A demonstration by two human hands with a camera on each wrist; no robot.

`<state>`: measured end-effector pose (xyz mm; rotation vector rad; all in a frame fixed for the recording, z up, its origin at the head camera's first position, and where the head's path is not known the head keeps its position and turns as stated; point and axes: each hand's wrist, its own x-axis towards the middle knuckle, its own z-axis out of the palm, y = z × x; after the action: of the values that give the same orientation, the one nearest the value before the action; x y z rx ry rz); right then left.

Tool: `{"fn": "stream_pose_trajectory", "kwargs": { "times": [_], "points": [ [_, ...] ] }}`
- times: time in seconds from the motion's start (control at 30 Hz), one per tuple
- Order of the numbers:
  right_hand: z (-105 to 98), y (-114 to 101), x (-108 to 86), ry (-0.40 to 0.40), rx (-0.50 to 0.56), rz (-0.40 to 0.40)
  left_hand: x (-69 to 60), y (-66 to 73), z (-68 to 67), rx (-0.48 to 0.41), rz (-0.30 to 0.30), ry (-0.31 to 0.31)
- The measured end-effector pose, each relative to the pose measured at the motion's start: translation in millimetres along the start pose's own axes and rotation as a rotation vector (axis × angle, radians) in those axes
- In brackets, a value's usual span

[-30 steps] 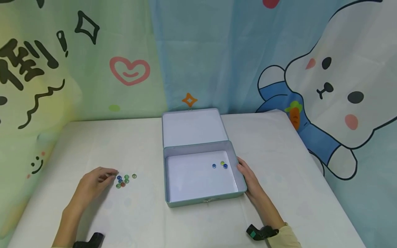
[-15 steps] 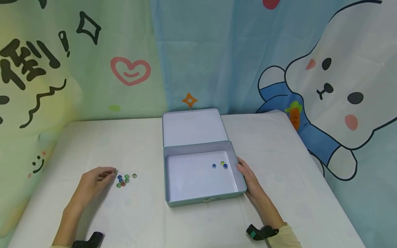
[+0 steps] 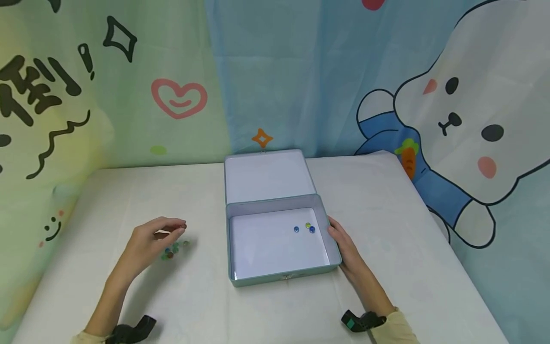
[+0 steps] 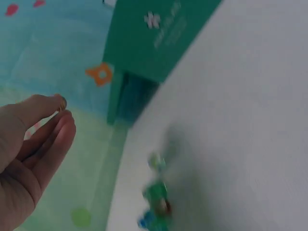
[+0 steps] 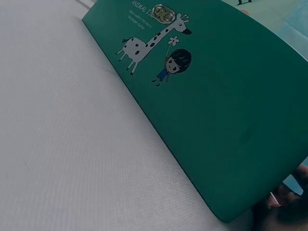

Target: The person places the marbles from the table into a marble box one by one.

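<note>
My left hand [image 3: 148, 246] is raised over the table and pinches a small brownish marble [image 4: 62, 103] between thumb and fingertips. Below it lies a cluster of glass marbles [image 3: 170, 255], green, blue and red, partly hidden by the hand in the head view and blurred in the left wrist view. A green tin box [image 3: 266, 248] stands with its lid [image 3: 268, 177] swung back. Inside, near its right side, sit two blue marbles [image 3: 312, 230] and a yellow-green marble [image 3: 307, 225]. My right hand [image 3: 350, 248] grips the box's right wall; its thumb is hard to make out.
White cloth covers the table [image 3: 408, 267]. A printed curtain [image 3: 275, 86] hangs right behind the back edge, close to the lid. The box front [image 5: 216, 110] carries a giraffe drawing and a metal clasp [image 5: 162, 14]. Black wrist devices [image 3: 363, 321] sit on both forearms.
My left hand has lifted off the table beside the cluster and moved right and away from me, carrying a marble. The right hand and the box have stayed in place.
</note>
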<state>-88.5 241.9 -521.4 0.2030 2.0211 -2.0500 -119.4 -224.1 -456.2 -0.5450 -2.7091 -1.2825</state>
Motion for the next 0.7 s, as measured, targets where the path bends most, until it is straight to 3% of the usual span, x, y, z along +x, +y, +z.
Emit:
{"fn": "stream_pose_trajectory", "kwargs": {
  "times": [0.1,0.3,0.43,0.7],
  "points": [
    [-0.1,0.2,-0.2,0.003,0.005,-0.004,13.1,18.5,9.0,-0.093,0.007,-0.085],
    [0.3,-0.6,-0.5,0.002,0.002,0.002,42.7,47.3,34.0,-0.255,0.008,-0.313],
    [1.3,-0.4,-0.9,-0.003,0.018,0.002,60.5,65.8,50.7,-0.227,0.096,-0.444],
    [1.3,0.6,-0.7,-0.001,0.026,-0.011,106.0,99.5,90.9,-0.065,0.340,-0.679]
  ]
}}
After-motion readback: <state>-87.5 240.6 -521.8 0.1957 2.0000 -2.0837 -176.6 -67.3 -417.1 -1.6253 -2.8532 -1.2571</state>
